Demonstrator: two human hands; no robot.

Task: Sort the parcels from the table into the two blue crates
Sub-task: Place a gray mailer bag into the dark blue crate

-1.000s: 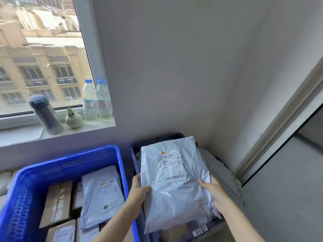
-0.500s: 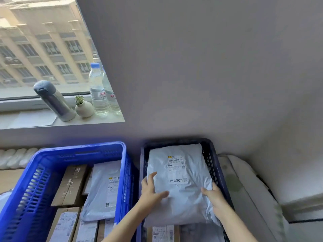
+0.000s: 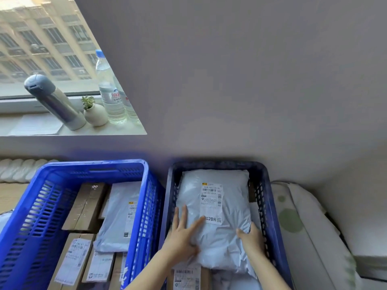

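Observation:
A grey poly-bag parcel (image 3: 217, 208) with a white label lies in the dark blue crate (image 3: 272, 208) on the right, on top of other parcels. My left hand (image 3: 184, 233) rests flat on its near left part, fingers straight. My right hand (image 3: 250, 239) holds its near right edge, thumb on top and fingers curled under the side. The bright blue crate (image 3: 31, 216) on the left holds several brown boxes (image 3: 85, 208) and a grey bag parcel (image 3: 119, 216).
Both crates stand against a grey wall. A windowsill at upper left carries a grey flask (image 3: 54, 101), a small plant pot (image 3: 95, 114) and water bottles (image 3: 110, 91). White and green padded material (image 3: 310, 233) lies right of the dark crate.
The grey parcel has gone from being held up above the dark crate to lying flat inside it. My left hand has flattened out on top of it.

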